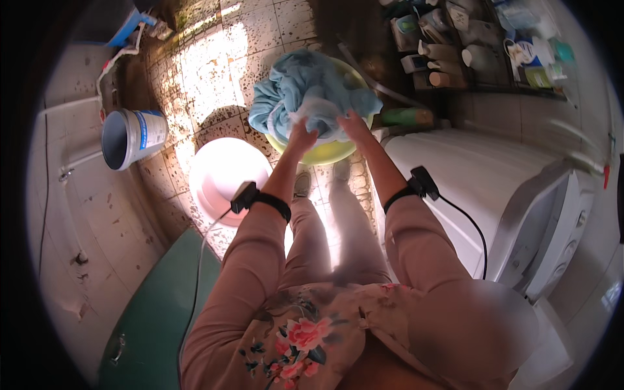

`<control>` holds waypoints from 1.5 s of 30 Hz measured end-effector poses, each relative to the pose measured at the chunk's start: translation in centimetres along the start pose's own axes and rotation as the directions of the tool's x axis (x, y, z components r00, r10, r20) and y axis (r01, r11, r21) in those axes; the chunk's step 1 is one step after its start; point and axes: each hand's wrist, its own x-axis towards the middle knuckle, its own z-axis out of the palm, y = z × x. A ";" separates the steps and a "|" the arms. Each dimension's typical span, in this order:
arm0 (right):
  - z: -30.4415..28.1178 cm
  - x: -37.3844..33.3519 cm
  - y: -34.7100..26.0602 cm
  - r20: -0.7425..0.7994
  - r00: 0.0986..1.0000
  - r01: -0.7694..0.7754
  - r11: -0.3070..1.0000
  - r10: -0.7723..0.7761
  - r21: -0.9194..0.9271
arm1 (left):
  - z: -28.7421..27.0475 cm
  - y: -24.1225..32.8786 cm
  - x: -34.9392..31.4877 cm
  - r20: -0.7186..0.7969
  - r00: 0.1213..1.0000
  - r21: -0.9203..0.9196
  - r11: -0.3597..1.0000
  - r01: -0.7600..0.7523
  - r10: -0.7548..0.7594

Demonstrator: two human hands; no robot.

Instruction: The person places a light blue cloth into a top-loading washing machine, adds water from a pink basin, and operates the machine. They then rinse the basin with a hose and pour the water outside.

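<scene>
A heap of light blue cloth (pixel 292 75) fills a yellow-green basin (pixel 328 153) on the floor ahead of me and hangs over its left and right rim. At the near side of the heap, my left hand (pixel 301 138) is closed on the cloth, fingers partly buried in the folds. Just to its right, my right hand (pixel 353 127) grips the cloth as well. Between the two hands lies a pale, sheer whitish piece (pixel 318 110); whether it is a separate fabric or part of the blue one, I cannot tell.
Left of the basin stands a pink tub (pixel 209 188), and farther left a grey bucket (pixel 144 133). A white washing machine (pixel 448 175) is on the right, below a rack of bottles (pixel 448 58). A green door-like panel (pixel 159 305) is at lower left.
</scene>
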 end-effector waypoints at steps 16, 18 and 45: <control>-5.8 -34.7 2.7 -0.200 0.957 0.087 0.863 -0.212 -0.498 | -2.1 -11.8 -15.3 0.331 0.932 0.113 0.986 0.119 -0.150; -7.0 -38.2 0.6 -0.353 0.920 -0.006 0.898 -0.168 -0.440 | -2.9 -10.8 -15.1 0.339 0.936 0.097 0.993 0.068 -0.098; -24.4 -67.8 12.7 -0.864 -0.359 -0.359 0.803 0.352 0.476 | 9.0 35.4 -29.8 0.390 0.342 -0.245 0.454 -0.857 0.855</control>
